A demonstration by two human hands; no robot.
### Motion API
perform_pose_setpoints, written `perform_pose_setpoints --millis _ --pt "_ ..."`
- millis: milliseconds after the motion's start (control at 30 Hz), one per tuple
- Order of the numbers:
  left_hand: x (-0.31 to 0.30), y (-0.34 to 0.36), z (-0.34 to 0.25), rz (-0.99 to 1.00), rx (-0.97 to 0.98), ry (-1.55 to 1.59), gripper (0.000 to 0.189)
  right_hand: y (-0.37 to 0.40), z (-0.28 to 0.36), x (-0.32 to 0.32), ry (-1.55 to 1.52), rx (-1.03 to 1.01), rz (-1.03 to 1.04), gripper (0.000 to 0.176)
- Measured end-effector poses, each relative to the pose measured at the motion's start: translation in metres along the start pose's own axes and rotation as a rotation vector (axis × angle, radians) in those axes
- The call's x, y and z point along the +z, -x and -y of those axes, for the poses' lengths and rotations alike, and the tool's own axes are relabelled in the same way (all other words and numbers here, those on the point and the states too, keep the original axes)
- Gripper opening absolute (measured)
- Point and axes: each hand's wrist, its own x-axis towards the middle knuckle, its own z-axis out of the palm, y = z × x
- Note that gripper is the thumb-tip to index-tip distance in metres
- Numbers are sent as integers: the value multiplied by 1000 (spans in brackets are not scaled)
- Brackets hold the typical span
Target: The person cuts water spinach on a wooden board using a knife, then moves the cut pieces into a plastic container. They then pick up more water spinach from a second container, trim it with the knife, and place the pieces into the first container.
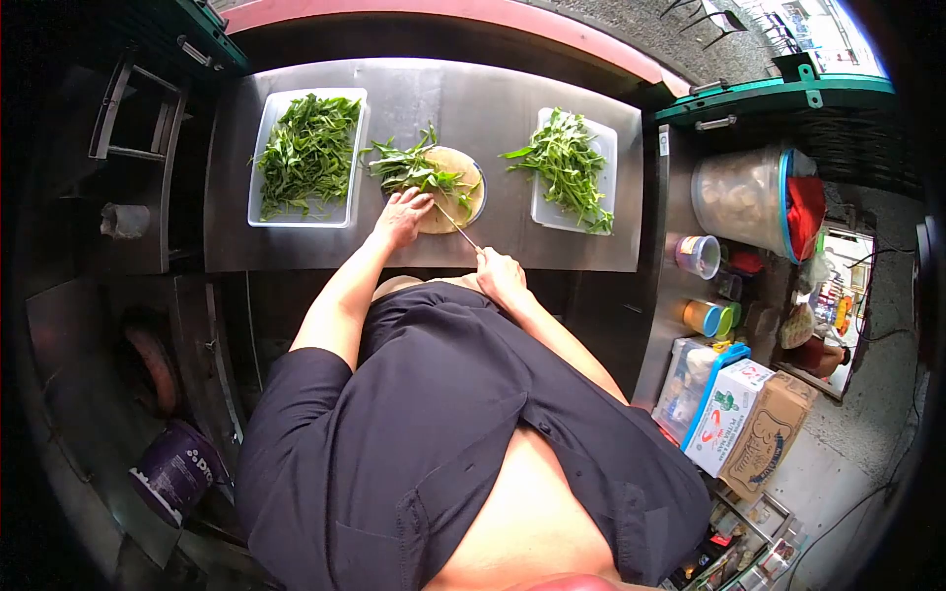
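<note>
The steel desk [512, 89] carries a left tray [296, 219] and a right tray [548, 211] of leaves flanking the round chopping board [461, 160], both within easy reach. The left grip [404, 217] lies flat, pinning a bunch of greens [414, 169] on the board. The right grip [498, 274] is wrapped around a knife [455, 225] angled toward them.

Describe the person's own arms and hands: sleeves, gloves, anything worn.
The left hand and right hand are bare: no gloves, and no watch, ring or band that I can make out. The forearms are uncovered too. A black shirt with loose short sleeves covers the upper arms down to about the elbows.
</note>
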Motion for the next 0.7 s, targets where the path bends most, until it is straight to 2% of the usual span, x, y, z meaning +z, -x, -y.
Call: perform_pose_setpoints --millis 100,700 --pt "-3 1 0 -10 14 11 69 1 5 -10 35 -4 30 41" --pt "-5 6 -3 -18 27 -18 71 -10 3 -20 -15 -13 33 46"
